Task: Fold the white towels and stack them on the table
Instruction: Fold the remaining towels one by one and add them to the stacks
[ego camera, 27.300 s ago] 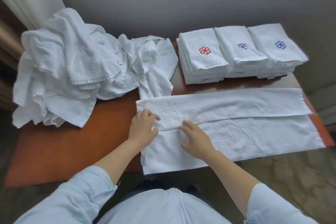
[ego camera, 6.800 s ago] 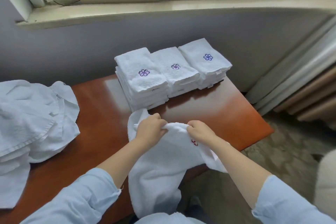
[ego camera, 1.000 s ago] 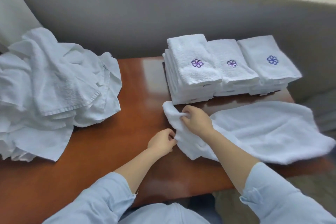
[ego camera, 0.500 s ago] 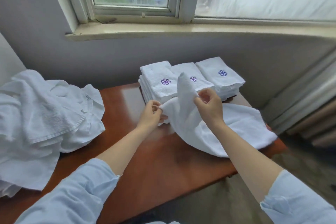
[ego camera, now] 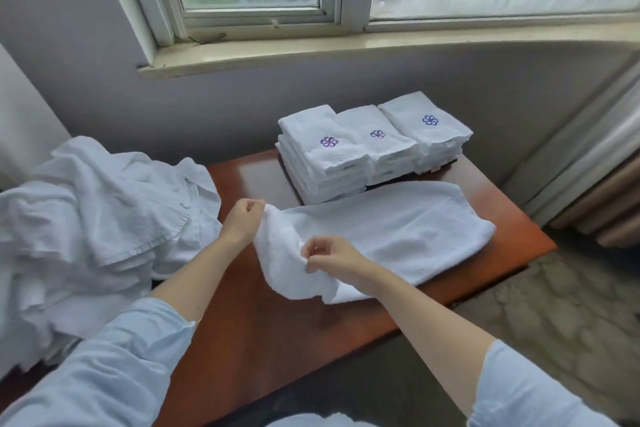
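We see a wooden desk point(ego camera: 263, 340). A heap of unfolded towels point(ego camera: 86, 218) sits well left of the folded stacks point(ego camera: 363, 146). One white towel point(ego camera: 398, 236) lies just in front of the stacks, which crowd its far edge. The left hand point(ego camera: 242, 222) and right hand point(ego camera: 332, 260) pinch its left end, fingers clenched on cloth, probably to square it.

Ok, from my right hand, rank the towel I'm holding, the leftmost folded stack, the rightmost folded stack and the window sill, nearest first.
1. Towel, in the grip of the right hand.
2. Leftmost folded stack, just behind.
3. Rightmost folded stack, back right.
4. Window sill, farthest back.
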Action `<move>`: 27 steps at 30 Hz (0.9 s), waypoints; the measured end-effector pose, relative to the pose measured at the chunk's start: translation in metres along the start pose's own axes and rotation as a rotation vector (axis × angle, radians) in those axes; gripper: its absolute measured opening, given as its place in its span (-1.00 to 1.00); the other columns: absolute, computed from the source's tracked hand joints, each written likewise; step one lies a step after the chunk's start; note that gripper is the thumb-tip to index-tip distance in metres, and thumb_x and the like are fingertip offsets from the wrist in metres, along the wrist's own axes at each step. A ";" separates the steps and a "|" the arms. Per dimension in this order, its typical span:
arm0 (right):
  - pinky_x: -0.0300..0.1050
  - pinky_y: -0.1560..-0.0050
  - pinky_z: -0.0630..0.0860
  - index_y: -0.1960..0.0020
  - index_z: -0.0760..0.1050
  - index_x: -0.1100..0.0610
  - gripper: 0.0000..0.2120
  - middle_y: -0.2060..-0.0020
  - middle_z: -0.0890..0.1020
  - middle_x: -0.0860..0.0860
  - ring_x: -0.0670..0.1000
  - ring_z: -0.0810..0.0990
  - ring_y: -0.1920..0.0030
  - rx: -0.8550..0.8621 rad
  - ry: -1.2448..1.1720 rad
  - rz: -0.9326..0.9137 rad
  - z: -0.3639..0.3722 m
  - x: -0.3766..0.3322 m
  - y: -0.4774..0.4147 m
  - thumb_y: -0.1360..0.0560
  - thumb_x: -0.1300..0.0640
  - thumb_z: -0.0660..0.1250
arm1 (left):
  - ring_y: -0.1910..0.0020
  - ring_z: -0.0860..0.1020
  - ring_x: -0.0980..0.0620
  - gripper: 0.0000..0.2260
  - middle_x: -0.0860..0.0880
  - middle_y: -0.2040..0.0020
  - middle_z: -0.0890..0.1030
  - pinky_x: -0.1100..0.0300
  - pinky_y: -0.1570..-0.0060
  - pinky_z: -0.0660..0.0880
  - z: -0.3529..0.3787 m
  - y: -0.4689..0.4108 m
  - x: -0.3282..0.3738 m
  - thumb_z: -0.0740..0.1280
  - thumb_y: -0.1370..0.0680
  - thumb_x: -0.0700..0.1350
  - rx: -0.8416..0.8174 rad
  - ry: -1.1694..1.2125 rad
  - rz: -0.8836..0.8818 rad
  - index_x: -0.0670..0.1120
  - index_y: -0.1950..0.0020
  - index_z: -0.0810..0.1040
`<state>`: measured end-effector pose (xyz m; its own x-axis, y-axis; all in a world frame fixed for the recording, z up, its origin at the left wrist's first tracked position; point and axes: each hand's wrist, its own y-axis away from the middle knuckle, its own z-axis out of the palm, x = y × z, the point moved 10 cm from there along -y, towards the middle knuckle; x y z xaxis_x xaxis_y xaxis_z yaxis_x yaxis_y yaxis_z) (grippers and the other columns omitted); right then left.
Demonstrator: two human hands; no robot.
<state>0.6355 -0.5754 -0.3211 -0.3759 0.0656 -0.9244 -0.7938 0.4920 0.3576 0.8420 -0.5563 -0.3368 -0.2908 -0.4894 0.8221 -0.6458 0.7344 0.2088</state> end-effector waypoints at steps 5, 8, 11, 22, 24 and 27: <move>-0.29 -0.11 0.52 -0.01 0.61 0.01 -0.70 0.01 0.67 -0.11 -0.13 0.62 -0.11 0.048 0.150 0.100 0.041 0.047 -0.026 -0.48 0.33 0.22 | 0.40 0.29 0.04 -0.66 0.03 0.40 0.32 0.13 0.25 0.26 -0.010 0.011 -0.055 0.18 -0.64 -0.10 -0.066 -0.092 -0.062 -0.03 0.35 0.29; -0.17 -0.12 0.53 0.03 0.56 -0.06 -0.68 0.05 0.65 -0.18 -0.10 0.60 -0.08 0.205 0.271 0.117 0.019 0.060 -0.023 -0.49 0.30 0.16 | 0.09 0.48 0.02 -0.90 -0.01 0.09 0.52 0.17 0.04 0.36 0.006 0.017 -0.073 0.24 -0.62 -0.09 -0.185 -0.094 -0.095 -0.07 0.04 0.50; -0.16 -0.13 0.50 0.03 0.54 -0.10 -0.70 0.03 0.61 -0.23 -0.14 0.56 -0.08 0.290 0.443 0.167 -0.008 0.070 -0.013 -0.49 0.25 0.17 | -0.09 0.53 0.05 -0.80 0.05 -0.11 0.54 0.17 -0.07 0.45 0.042 0.028 -0.074 0.28 -0.59 -0.04 -0.347 -0.154 -0.077 -0.02 -0.20 0.52; -0.10 -0.13 0.45 -0.19 0.54 -0.06 -0.71 -0.21 0.54 -0.13 -0.08 0.48 -0.19 0.359 0.654 0.340 -0.080 0.103 0.028 -0.54 0.15 0.19 | -0.19 0.51 0.12 -0.70 0.10 -0.29 0.50 0.22 -0.13 0.43 0.136 0.061 -0.031 0.28 -0.58 0.02 -0.623 -0.402 0.216 0.08 -0.32 0.47; -0.08 -0.16 0.45 -0.21 0.53 -0.07 -0.71 -0.24 0.52 -0.13 -0.08 0.47 -0.19 0.362 0.671 0.356 -0.097 0.108 0.033 -0.55 0.13 0.19 | -0.21 0.50 0.11 -0.68 0.08 -0.31 0.49 0.21 -0.16 0.43 0.151 0.060 -0.024 0.28 -0.58 0.01 -0.648 -0.410 0.219 0.06 -0.35 0.45; -0.09 -0.17 0.45 -0.26 0.51 -0.05 -0.68 -0.29 0.51 -0.11 -0.06 0.48 -0.23 0.368 0.691 0.367 -0.128 0.116 0.038 -0.56 0.13 0.19 | -0.23 0.49 0.09 -0.64 0.07 -0.32 0.48 0.21 -0.13 0.41 0.175 0.057 -0.012 0.28 -0.58 0.01 -0.668 -0.436 0.214 0.06 -0.38 0.42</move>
<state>0.5002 -0.6604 -0.3979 -0.8792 -0.2092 -0.4280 -0.4053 0.8005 0.4414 0.6852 -0.5913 -0.4272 -0.6969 -0.3444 0.6290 -0.0296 0.8902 0.4546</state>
